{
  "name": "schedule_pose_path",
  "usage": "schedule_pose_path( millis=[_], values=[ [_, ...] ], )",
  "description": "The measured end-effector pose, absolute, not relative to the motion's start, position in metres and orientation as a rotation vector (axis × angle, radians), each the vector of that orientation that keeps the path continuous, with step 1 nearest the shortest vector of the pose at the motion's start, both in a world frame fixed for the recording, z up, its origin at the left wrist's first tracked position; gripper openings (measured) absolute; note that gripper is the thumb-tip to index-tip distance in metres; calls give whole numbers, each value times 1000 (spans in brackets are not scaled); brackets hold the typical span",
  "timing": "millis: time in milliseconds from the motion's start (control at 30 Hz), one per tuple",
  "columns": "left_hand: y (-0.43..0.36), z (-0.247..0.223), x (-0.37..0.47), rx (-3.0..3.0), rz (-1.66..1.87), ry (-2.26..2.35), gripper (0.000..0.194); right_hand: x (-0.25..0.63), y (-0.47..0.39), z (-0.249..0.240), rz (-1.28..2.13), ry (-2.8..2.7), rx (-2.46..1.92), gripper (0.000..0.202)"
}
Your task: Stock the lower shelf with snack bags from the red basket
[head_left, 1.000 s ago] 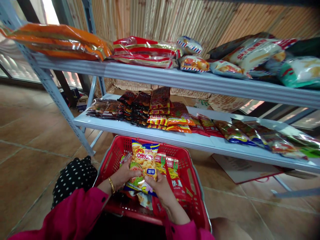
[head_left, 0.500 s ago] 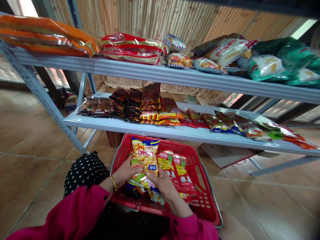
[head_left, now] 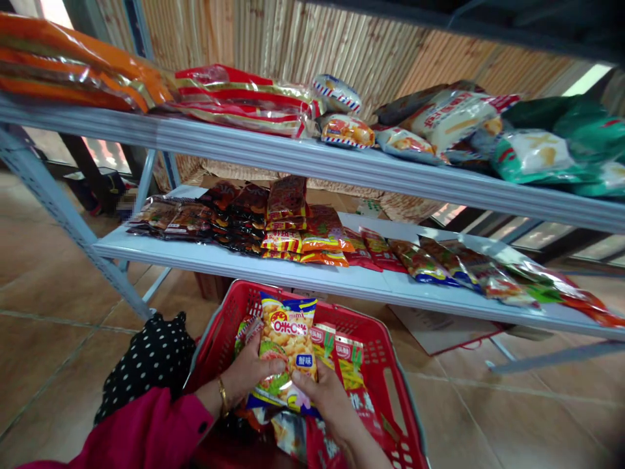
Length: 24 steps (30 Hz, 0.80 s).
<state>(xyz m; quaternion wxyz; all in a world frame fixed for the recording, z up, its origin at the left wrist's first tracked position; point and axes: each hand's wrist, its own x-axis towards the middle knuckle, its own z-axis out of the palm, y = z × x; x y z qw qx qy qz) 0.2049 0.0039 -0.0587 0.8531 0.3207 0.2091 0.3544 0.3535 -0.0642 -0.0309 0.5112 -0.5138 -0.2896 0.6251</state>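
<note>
Left hand [head_left: 251,371], right hand [head_left: 326,393]: fingers clamping sides of yellow-and-blue plastic snack packet [head_left: 288,329] over red perforated plastic basket [head_left: 375,335]. Red plastic packets [head_left: 359,397] already lying inside, right; held packet not yet released.

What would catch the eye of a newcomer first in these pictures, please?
Probably the bright yellow-and-blue snack bag, held between the left hand and the right hand over the red basket. Next may come the large orange packaging, lying at the left end of the upper shelf. The gold bracelet on the left wrist also stands out, near the pink sleeve.
</note>
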Motion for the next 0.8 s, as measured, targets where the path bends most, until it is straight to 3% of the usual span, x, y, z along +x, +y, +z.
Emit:
schedule_pose_path(
  millis=[300, 567, 800],
  values=[
    [20, -59, 244, 643, 774, 440, 70, 404, -41, -64, 1601, -671, -1212, 55],
    [3, -52, 260, 557, 840, 496, 79, 418, -43, -30, 1669, -751, -1187, 56],
    [-10, -67, 273, 605, 840, 491, 78, 435, -58, -30, 1618, -823, -1212, 55]
  ],
)
